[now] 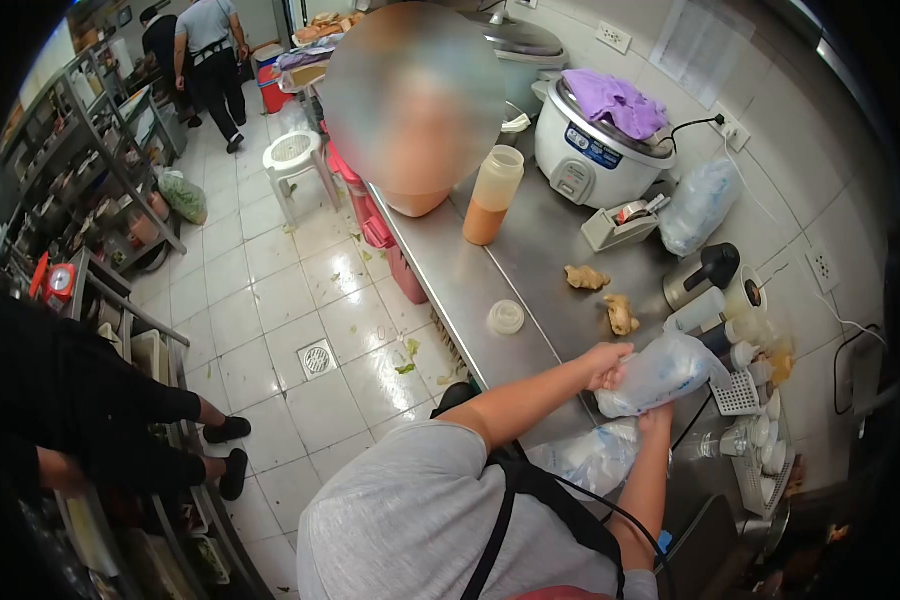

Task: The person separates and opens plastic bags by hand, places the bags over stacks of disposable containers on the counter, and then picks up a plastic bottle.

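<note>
A clear plastic bag with blue print (660,375) is held over the steel counter (560,330). My left hand (607,367) is closed on its upper left edge, fingers bunched. Lower down, my right hand (657,420) grips the bag's underside; its fingers are partly hidden by the plastic. Another plastic bag (595,455) lies beneath, beside my right forearm. Two ginger pieces, one farther (586,277) and one nearer (621,314), rest beyond my left hand. A round lid (506,317) sits near the counter's edge.
An orange-filled bottle (485,210) and a rice cooker (600,150) stand farther along the counter. Bottles (695,310) and a white basket (735,393) line the wall side. A co-worker in black (100,400) stands at the left; two people (208,50) are at the back.
</note>
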The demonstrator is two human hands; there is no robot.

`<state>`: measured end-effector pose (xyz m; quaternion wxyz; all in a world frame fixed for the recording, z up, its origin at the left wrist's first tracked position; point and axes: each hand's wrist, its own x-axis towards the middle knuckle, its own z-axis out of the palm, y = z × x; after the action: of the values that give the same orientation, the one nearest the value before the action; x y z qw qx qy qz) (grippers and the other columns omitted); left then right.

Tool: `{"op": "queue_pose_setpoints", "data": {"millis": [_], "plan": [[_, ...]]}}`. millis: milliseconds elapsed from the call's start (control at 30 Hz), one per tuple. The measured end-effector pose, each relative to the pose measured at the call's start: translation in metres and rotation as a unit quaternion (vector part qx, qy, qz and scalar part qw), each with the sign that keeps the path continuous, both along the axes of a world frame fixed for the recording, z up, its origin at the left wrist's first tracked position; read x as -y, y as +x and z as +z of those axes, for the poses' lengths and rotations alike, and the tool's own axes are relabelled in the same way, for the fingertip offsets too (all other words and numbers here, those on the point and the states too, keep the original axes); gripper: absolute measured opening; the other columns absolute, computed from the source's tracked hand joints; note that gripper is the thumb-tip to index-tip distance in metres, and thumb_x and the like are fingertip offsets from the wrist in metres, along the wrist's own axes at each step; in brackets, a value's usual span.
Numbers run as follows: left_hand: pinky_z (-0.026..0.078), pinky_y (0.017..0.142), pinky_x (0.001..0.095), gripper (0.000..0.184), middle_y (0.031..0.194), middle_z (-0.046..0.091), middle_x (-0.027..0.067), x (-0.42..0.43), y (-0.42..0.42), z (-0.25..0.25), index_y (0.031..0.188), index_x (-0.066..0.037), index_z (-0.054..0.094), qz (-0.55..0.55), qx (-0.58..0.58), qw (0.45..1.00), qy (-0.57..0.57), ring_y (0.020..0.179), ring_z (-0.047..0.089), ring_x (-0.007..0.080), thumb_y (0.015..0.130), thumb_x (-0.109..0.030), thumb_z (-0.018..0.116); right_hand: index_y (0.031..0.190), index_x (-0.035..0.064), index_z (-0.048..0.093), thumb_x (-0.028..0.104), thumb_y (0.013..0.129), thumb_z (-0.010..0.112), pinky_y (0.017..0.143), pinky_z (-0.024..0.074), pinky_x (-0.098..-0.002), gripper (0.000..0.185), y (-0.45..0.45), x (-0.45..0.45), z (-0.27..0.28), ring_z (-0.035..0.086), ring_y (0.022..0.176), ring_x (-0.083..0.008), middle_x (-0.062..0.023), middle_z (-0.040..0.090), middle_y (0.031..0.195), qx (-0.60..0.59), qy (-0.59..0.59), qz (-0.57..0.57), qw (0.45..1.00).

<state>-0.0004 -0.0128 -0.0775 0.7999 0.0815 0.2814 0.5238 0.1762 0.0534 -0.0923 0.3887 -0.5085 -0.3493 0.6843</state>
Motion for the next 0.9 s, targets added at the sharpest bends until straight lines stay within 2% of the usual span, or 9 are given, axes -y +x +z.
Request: {"op": "queue_pose_setpoints", "data": {"millis": [233, 367, 400, 433, 500, 533, 633, 733, 900], "plan": [[0.033, 0.027, 0.0224, 0.020, 0.047, 0.045, -0.0004, 0.000, 0.004, 0.014, 0.073, -0.009, 0.051, 0.090, -0.152, 0.984, 0.035, 0.032, 0.039, 0.0079, 0.080, -0.027, 0.046, 0.105, 0.0140, 0.047, 0.031, 0.081, 0.044, 0.049, 0.0425, -0.0252, 0.030, 0.008, 0.004, 0.001, 0.053, 0.067, -0.0131, -0.0029, 0.055, 0.088, 0.190, 0.068, 0.049, 0.978], [0.036, 0.033, 0.0250, 0.019, 0.056, 0.047, 0.0036, 0.001, -0.003, 0.020, 0.075, -0.010, 0.050, 0.069, -0.285, 0.953, 0.071, 0.041, 0.045, 0.0120, 0.080, -0.028, 0.046, 0.110, 0.0128, 0.044, 0.037, 0.080, 0.045, 0.064, 0.0400, -0.0249, 0.039, 0.002, 0.027, 0.048, 0.049, 0.083, -0.0119, -0.0006, 0.051, 0.096, -0.016, 0.157, -0.129, 0.979], [0.040, 0.038, 0.0280, 0.025, 0.063, 0.048, 0.0053, 0.004, -0.002, 0.027, 0.080, -0.009, 0.049, 0.069, -0.318, 0.943, 0.067, 0.051, 0.049, 0.0140, 0.082, -0.032, 0.041, 0.099, 0.0132, 0.049, 0.037, 0.081, 0.042, 0.061, 0.0367, -0.0239, 0.031, 0.000, 0.028, 0.061, 0.047, 0.073, -0.0105, 0.0003, 0.050, 0.087, -0.022, 0.216, -0.163, 0.962], [0.041, 0.041, 0.0310, 0.033, 0.064, 0.048, 0.0052, -0.003, -0.006, 0.025, 0.085, -0.007, 0.047, 0.055, -0.400, 0.906, 0.130, 0.052, 0.048, 0.0150, 0.082, -0.038, 0.037, 0.097, 0.0112, 0.050, 0.037, 0.081, 0.042, 0.066, 0.0345, -0.0225, 0.032, 0.015, 0.009, 0.046, 0.044, 0.072, -0.0096, 0.0015, 0.049, 0.083, -0.021, 0.268, -0.150, 0.951], [0.039, 0.070, 0.0339, 0.037, 0.078, 0.046, 0.0099, -0.021, -0.003, 0.023, 0.086, -0.002, 0.046, 0.273, -0.618, 0.672, 0.303, 0.075, 0.047, 0.0204, 0.086, -0.037, 0.032, 0.108, 0.0046, 0.040, 0.041, 0.078, 0.047, 0.077, 0.0316, -0.0246, 0.047, 0.014, 0.021, 0.074, 0.040, 0.085, -0.0113, -0.0011, 0.044, 0.095, 0.039, 0.441, -0.063, 0.895], [0.030, 0.090, 0.0335, 0.045, 0.110, 0.044, 0.0212, -0.011, -0.008, 0.049, 0.113, 0.004, 0.040, 0.249, -0.544, 0.746, 0.291, 0.104, 0.042, 0.0277, 0.083, -0.030, 0.040, 0.120, 0.0010, 0.032, 0.044, 0.076, 0.052, 0.085, 0.0300, -0.0260, 0.065, -0.002, 0.045, 0.109, 0.040, 0.095, -0.0127, -0.0038, 0.042, 0.106, 0.021, 0.496, -0.036, 0.867], [0.031, 0.088, 0.0295, 0.047, 0.113, 0.041, 0.0119, 0.014, 0.013, 0.101, 0.118, 0.002, 0.032, 0.276, -0.307, 0.797, 0.441, 0.103, 0.040, 0.0176, 0.080, -0.022, 0.047, 0.127, -0.0022, 0.015, 0.050, 0.059, 0.068, 0.096, 0.0212, -0.0303, 0.102, -0.020, 0.055, 0.117, 0.031, 0.114, -0.0198, -0.0121, 0.033, 0.121, -0.037, 0.498, -0.003, 0.866], [0.034, 0.085, 0.0283, 0.051, 0.108, 0.044, 0.0110, 0.013, 0.027, 0.102, 0.116, 0.002, 0.034, 0.189, -0.393, 0.792, 0.427, 0.097, 0.043, 0.0177, 0.078, -0.028, 0.051, 0.121, 0.0000, 0.026, 0.041, 0.056, 0.074, 0.088, 0.0336, -0.0308, 0.090, -0.034, 0.063, 0.102, 0.040, 0.105, -0.0196, -0.0120, 0.040, 0.115, -0.052, 0.466, -0.033, 0.883], [0.036, 0.083, 0.0290, 0.061, 0.103, 0.046, 0.0105, -0.001, 0.031, 0.061, 0.111, 0.003, 0.037, 0.192, -0.328, 0.806, 0.454, 0.095, 0.045, 0.0184, 0.076, -0.045, 0.052, 0.113, 0.0008, 0.032, 0.037, 0.051, 0.076, 0.081, 0.0394, -0.0319, 0.084, -0.031, 0.055, 0.061, 0.048, 0.096, -0.0213, -0.0127, 0.048, 0.105, 0.077, 0.476, -0.067, 0.874]]}}
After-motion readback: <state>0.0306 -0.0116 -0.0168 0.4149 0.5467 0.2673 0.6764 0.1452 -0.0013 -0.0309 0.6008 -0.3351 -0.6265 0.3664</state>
